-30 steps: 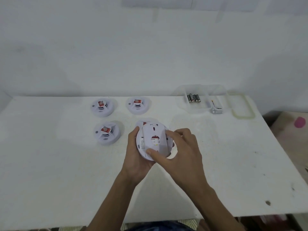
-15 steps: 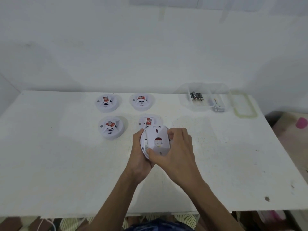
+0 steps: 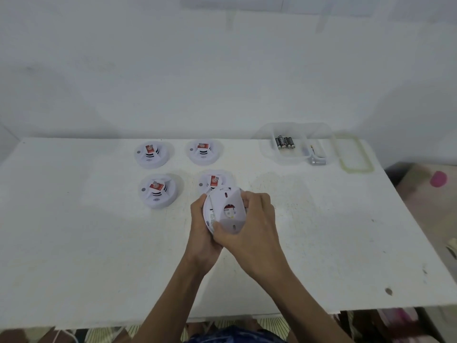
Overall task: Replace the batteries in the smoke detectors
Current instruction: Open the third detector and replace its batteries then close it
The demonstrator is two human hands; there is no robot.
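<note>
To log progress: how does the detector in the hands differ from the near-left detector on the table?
The held detector is above the table, tilted, back toward the camera; the near-left detector lies flat on it. Left hand and right hand grip the held detector; nothing touches the near-left detector. Both are round and white.

Table (image 3: 86, 243): white, scuffed top; dark mark (image 3: 388, 291) near the front right corner.
Wall (image 3: 173, 70): plain white, softly shadowed, meeting the table's far edge.
Floor covering (image 3: 272, 324): pale, striped, below the front edge.
</note>
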